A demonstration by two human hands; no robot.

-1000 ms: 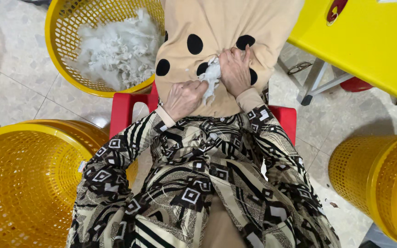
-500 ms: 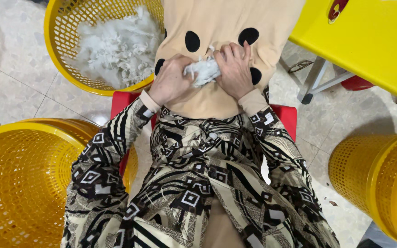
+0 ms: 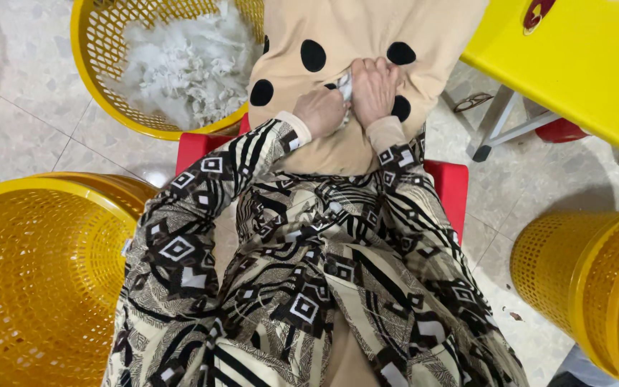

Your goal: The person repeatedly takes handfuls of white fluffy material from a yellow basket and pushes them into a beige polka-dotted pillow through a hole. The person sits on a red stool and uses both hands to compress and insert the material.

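A beige fabric cover with black dots (image 3: 367,43) lies on my lap and over a red stool (image 3: 202,147). A tuft of white stuffing (image 3: 345,86) shows between my two hands, which press together on the cover. My left hand (image 3: 322,111) is closed on the stuffing from the left. My right hand (image 3: 374,89) is curled over it from the right, fingers bent. Most of the tuft is hidden under my fingers. My patterned black and cream sleeves fill the lower view.
A yellow mesh basket (image 3: 98,86) of white stuffing (image 3: 180,68) stands at the upper left. Another yellow basket (image 3: 37,272) sits lower left, and stacked yellow baskets (image 3: 596,287) at the right. A yellow table (image 3: 574,64) with metal legs is upper right. Pale tiled floor lies around.
My hands have closed together over the white tuft and pushed it down against the cover. Less of the stuffing shows now than a second ago.
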